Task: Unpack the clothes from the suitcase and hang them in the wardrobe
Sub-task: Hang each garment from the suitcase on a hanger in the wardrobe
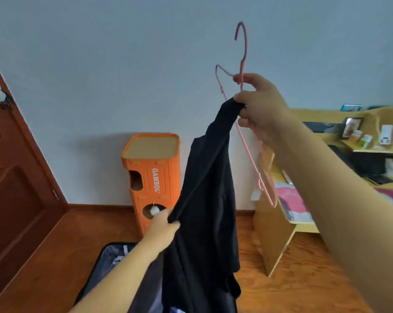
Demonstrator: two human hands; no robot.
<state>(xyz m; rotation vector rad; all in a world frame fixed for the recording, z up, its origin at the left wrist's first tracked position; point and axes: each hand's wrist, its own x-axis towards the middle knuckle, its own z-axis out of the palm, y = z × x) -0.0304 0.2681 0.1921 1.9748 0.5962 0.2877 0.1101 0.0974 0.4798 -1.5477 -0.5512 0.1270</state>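
A black garment [204, 199] hangs in front of me, stretched between both hands. My right hand [261, 107], raised high, grips the neck of a pink wire hanger [244, 53] together with the garment's top end. The hanger tilts down to the right, its lower arm beside my forearm. My left hand [163, 227] pinches a fold of the garment lower down at its left edge. Under the garment lies the open dark suitcase [109, 258] on the floor, mostly hidden by my arm and the cloth.
An orange cardboard tower [152, 175] stands against the grey wall behind the garment. A brown wooden door [17, 188] is at the left. A yellow wooden desk [279, 233] with shelves and small items fills the right side. The floor is wood.
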